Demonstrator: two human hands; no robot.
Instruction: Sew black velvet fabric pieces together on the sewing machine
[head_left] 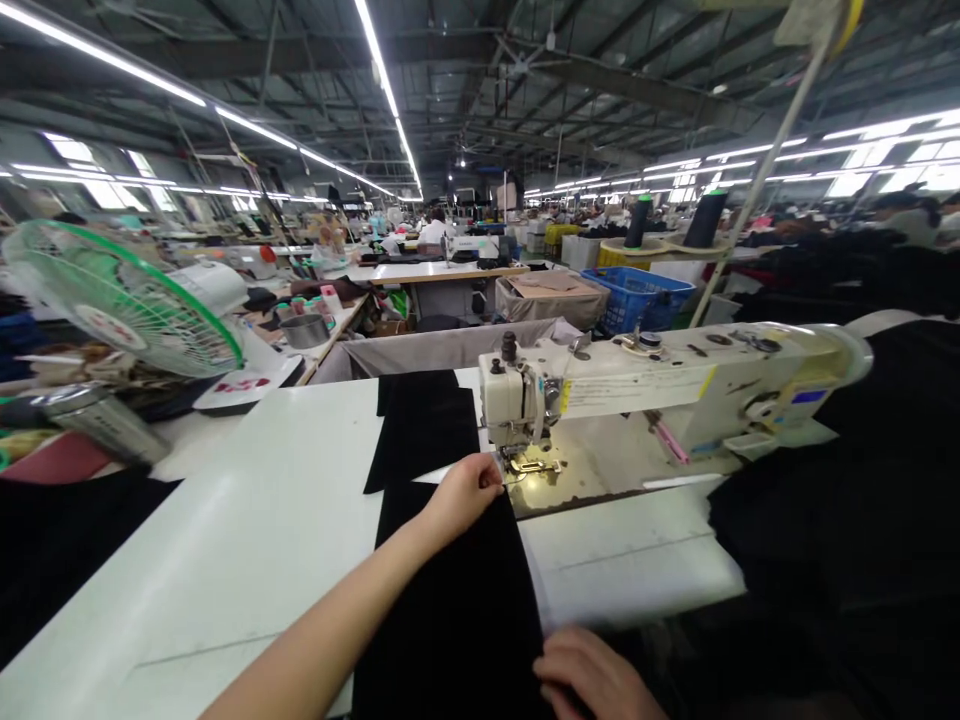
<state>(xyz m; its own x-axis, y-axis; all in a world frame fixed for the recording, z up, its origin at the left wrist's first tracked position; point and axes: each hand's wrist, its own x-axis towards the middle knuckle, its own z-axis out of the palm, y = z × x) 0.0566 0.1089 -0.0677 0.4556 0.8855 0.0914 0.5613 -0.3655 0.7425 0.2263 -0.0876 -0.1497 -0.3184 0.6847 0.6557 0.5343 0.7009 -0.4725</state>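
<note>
A long piece of black fabric (457,600) lies across the white table in front of me and runs up to the needle area of a sewing machine (600,385). My left hand (472,487) pinches the fabric's upper edge, just left of the presser foot. Lower down, my right hand (592,672) has its fingers curled on the fabric's right edge, near the table's front. Beyond my left hand lies another black fabric piece (420,425), flat on the table beside the machine head.
A green and white fan (127,300) stands at the left, with a metal can (105,420) in front of it. Dark cloth (847,530) is heaped at the right. Behind the machine are a blue crate (637,295) and thread cones (703,220).
</note>
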